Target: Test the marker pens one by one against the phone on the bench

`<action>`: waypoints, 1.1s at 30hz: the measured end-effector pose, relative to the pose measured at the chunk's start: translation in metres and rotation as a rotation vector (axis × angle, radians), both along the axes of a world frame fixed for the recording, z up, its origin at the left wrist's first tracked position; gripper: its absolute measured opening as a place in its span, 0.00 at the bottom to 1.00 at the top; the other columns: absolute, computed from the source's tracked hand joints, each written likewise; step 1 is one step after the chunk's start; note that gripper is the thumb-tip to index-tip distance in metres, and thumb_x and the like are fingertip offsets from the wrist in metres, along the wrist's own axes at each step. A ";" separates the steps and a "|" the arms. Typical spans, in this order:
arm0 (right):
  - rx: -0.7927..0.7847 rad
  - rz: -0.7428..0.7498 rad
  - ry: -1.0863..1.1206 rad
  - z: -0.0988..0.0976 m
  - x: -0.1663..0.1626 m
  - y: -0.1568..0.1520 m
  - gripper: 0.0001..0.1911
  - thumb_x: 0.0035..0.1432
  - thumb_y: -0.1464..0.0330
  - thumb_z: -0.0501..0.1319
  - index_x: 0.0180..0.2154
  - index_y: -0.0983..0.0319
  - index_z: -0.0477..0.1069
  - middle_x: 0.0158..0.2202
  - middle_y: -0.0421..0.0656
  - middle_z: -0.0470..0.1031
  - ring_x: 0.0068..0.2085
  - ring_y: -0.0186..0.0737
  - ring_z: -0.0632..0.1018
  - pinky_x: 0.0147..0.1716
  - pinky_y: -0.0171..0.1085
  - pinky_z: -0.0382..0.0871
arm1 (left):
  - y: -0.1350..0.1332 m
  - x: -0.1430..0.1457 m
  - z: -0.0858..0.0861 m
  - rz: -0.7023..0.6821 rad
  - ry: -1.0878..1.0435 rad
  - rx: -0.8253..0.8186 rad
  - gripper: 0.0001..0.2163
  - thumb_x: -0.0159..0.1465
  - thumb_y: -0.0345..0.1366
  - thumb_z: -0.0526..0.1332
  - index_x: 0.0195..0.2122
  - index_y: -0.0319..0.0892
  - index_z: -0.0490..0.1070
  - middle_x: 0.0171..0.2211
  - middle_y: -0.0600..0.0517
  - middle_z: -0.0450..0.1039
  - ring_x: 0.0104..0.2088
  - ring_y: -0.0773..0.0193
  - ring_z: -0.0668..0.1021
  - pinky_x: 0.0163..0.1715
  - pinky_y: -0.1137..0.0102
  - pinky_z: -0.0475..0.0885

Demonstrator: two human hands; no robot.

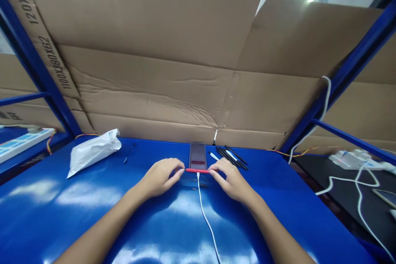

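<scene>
My left hand (159, 178) and right hand (232, 180) are both partly closed, fingertips pinching opposite ends of a thin red rod (197, 170). Rod lies crosswise, long axis running left to right, over the blue worktop (46, 222); cannot tell if it touches the surface. A white cable (204, 216) runs from near its middle toward me. Just behind the rod, a flat dark device (197, 156). To its right, a bundle of black rods (232, 157); well left, a white plastic bag (94, 152).
</scene>
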State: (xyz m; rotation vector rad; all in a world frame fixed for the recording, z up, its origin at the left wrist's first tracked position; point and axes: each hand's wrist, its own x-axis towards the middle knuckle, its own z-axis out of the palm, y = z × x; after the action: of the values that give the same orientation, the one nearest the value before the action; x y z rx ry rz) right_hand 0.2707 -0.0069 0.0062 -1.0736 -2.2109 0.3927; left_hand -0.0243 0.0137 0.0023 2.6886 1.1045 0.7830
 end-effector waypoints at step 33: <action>-0.100 -0.067 0.054 -0.014 -0.012 0.001 0.09 0.71 0.64 0.59 0.45 0.58 0.77 0.43 0.46 0.80 0.45 0.47 0.79 0.47 0.45 0.72 | -0.002 0.009 -0.006 0.117 -0.340 -0.133 0.10 0.73 0.42 0.58 0.48 0.44 0.74 0.37 0.52 0.75 0.30 0.65 0.75 0.34 0.70 0.70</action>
State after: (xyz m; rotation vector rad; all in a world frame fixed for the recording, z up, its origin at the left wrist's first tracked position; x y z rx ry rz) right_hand 0.2585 -0.0063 -0.0080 -1.1725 -2.1209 0.5017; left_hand -0.0148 0.0116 -0.0039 2.2881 1.1863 1.0933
